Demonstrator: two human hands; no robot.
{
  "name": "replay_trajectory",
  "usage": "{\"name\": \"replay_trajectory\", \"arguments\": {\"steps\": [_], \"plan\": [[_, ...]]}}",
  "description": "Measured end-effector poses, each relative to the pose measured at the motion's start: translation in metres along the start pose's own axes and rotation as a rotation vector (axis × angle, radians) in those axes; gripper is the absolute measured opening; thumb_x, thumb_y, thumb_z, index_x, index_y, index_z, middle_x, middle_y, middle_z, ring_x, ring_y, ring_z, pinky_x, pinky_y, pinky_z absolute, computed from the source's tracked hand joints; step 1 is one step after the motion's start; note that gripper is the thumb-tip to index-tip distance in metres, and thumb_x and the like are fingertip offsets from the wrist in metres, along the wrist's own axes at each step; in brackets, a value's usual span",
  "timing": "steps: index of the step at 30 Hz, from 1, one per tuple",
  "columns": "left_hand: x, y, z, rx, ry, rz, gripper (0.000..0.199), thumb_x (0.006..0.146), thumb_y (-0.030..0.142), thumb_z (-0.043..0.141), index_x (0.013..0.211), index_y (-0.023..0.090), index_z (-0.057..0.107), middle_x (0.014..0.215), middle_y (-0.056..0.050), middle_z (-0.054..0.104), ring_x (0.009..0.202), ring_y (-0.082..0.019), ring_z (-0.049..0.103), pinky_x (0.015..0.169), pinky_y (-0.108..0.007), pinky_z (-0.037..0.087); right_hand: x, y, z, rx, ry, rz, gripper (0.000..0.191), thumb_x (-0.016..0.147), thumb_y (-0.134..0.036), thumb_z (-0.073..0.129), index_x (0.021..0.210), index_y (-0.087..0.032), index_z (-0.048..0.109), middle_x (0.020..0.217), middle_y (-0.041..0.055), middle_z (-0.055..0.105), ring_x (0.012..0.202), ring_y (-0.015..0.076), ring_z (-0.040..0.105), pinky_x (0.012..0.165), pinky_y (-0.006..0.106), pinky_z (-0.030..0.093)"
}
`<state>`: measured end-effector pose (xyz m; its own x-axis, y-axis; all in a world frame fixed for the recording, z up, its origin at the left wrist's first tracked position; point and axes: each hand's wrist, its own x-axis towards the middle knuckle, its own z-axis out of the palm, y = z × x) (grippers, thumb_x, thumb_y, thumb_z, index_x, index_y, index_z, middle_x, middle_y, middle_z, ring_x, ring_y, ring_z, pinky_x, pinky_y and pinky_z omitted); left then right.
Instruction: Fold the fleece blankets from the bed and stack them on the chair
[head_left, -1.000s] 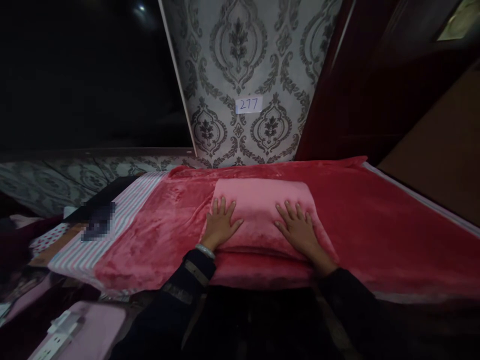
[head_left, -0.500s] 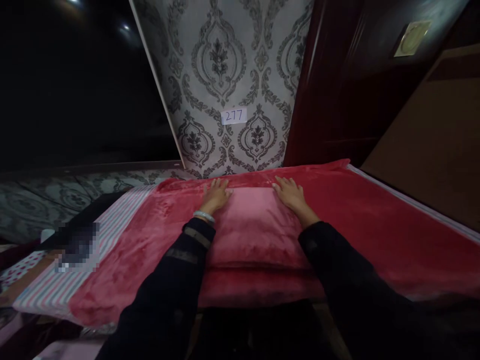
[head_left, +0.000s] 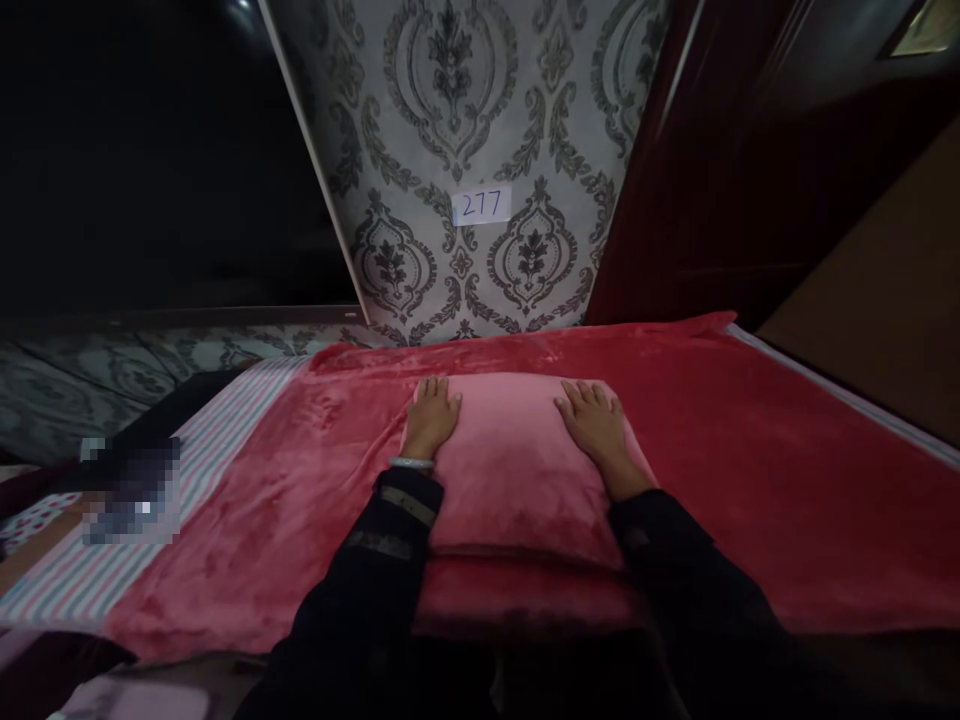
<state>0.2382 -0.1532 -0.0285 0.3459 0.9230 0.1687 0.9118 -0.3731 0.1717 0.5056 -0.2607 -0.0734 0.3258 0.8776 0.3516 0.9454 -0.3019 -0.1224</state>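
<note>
A rectangular pink piece of soft cloth (head_left: 510, 470) lies flat on a red plush blanket (head_left: 750, 470); whether it is a folded garment or a cushion cover I cannot tell. My left hand (head_left: 433, 415) rests flat on its far left corner, palm down, fingers stretched out toward the wall. On the far right corner lies my right hand (head_left: 592, 420), also palm down with the fingers extended. Neither hand grips anything. The near edge of the pink cloth shows a dark fold line above the blanket's front edge.
A striped sheet (head_left: 187, 470) shows at the left, with a blurred-out dark object (head_left: 135, 490) over it. Behind stand a large dark screen (head_left: 165, 160) and patterned wallpaper bearing a paper label (head_left: 481, 205). A dark red panel (head_left: 720, 180) and brown board (head_left: 885, 290) rise at right.
Both hands have drawn back slightly from the blanket beyond the pink cloth onto its far corners. The view has tilted down and shifted a little.
</note>
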Motion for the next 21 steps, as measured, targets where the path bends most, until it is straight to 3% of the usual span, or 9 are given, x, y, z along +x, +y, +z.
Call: {"name": "replay_trajectory", "arguments": {"steps": [4,8,10,13,16,18,21], "plan": [[-0.001,-0.004,-0.001,-0.029,0.03,-0.123,0.059,0.103,0.041,0.03,0.154,0.014,0.044,0.165,-0.018,0.034,0.153,-0.036,0.029,0.118,-0.062,0.035,-0.002,-0.005,-0.008,0.002,-0.009,0.031,0.056,0.107,-0.043,0.025,0.151,-0.02,0.05,0.156,0.0148,0.048,0.144,0.0354,0.04,0.113,0.061,0.033],[0.0,-0.003,-0.013,-0.054,0.006,-0.15,0.063,0.101,0.045,0.033,0.156,0.016,0.04,0.167,-0.019,0.027,0.155,-0.039,0.023,0.118,-0.072,0.026,0.001,-0.013,-0.034,0.039,-0.159,0.079,0.056,0.107,-0.039,0.026,0.156,-0.017,0.043,0.161,0.016,0.039,0.149,0.0355,0.034,0.115,0.062,0.031],[0.004,0.005,-0.023,-0.043,0.015,-0.129,0.067,0.1,0.046,0.037,0.158,0.013,0.036,0.168,-0.021,0.023,0.157,-0.039,0.018,0.12,-0.072,0.02,-0.003,-0.023,-0.05,0.071,-0.195,0.025,0.057,0.107,-0.039,0.027,0.158,-0.018,0.04,0.164,0.0157,0.035,0.151,0.0355,0.03,0.117,0.063,0.03],[0.006,0.026,-0.037,-0.051,-0.04,0.135,0.065,0.101,0.047,0.037,0.159,0.015,0.035,0.168,-0.017,0.026,0.157,-0.034,0.019,0.125,-0.063,0.016,-0.017,-0.042,-0.063,0.12,-0.184,-0.264,0.056,0.106,-0.04,0.034,0.158,-0.023,0.041,0.166,0.013,0.031,0.154,0.0339,0.025,0.12,0.062,0.025],[-0.009,0.051,-0.04,-0.118,-0.201,0.417,0.059,0.104,0.048,0.033,0.158,0.023,0.038,0.166,-0.011,0.034,0.155,-0.027,0.03,0.125,-0.055,0.024,-0.031,-0.056,-0.065,0.186,-0.253,-0.542,0.056,0.104,-0.038,0.037,0.157,-0.022,0.043,0.165,0.0134,0.034,0.153,0.0307,0.028,0.122,0.06,0.023],[-0.034,0.062,-0.034,-0.124,-0.195,0.48,0.062,0.104,0.049,0.037,0.159,0.021,0.035,0.165,-0.014,0.035,0.154,-0.028,0.03,0.124,-0.057,0.026,-0.032,-0.056,-0.063,0.207,-0.306,-0.575,0.057,0.104,-0.033,0.036,0.159,-0.021,0.04,0.164,0.0141,0.034,0.152,0.0293,0.029,0.122,0.059,0.024],[-0.088,0.066,-0.017,-0.093,-0.079,0.528,0.076,0.1,0.051,0.046,0.162,0.013,0.025,0.166,-0.02,0.028,0.157,-0.033,0.022,0.125,-0.061,0.022,-0.021,-0.045,-0.058,0.211,-0.351,-0.58,0.057,0.104,-0.029,0.036,0.161,-0.024,0.035,0.166,0.0114,0.03,0.154,0.0295,0.025,0.122,0.06,0.022]]}}
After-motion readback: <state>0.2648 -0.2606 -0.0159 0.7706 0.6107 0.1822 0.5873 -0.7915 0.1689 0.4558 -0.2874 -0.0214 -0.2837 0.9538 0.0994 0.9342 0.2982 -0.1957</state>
